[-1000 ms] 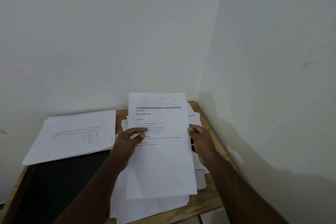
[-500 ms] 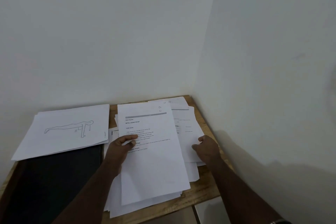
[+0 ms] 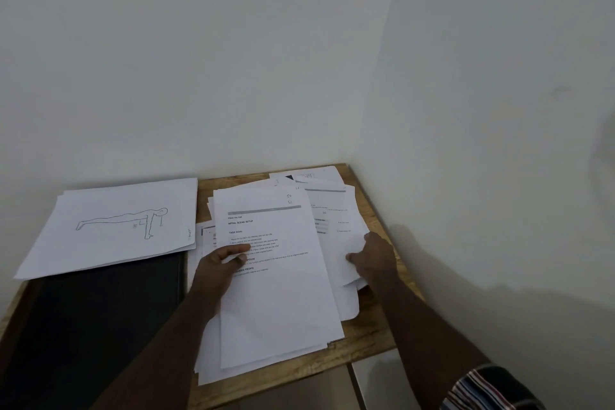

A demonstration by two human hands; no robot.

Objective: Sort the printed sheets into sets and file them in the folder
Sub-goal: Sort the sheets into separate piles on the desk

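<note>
A printed text sheet (image 3: pixel 279 293) lies on top of a loose pile of sheets (image 3: pixel 336 210) on the right half of the wooden table (image 3: pixel 372 333). My left hand (image 3: pixel 216 270) holds that top sheet by its left edge, thumb on the print. My right hand (image 3: pixel 376 260) grips the edges of lower sheets at the pile's right side. A second stack (image 3: pixel 113 226), topped by a line drawing of a push-up figure, lies at the left, partly over a black folder (image 3: pixel 100 316).
The table stands in a corner between two pale walls (image 3: pixel 466 110). Its front edge runs close below the pile, and several sheets overhang it. A striped sleeve (image 3: pixel 489 389) shows at the lower right.
The top sheet has come down from being held up in both hands to lying on the pile. My right hand let go of it and moved right to the lower sheets.
</note>
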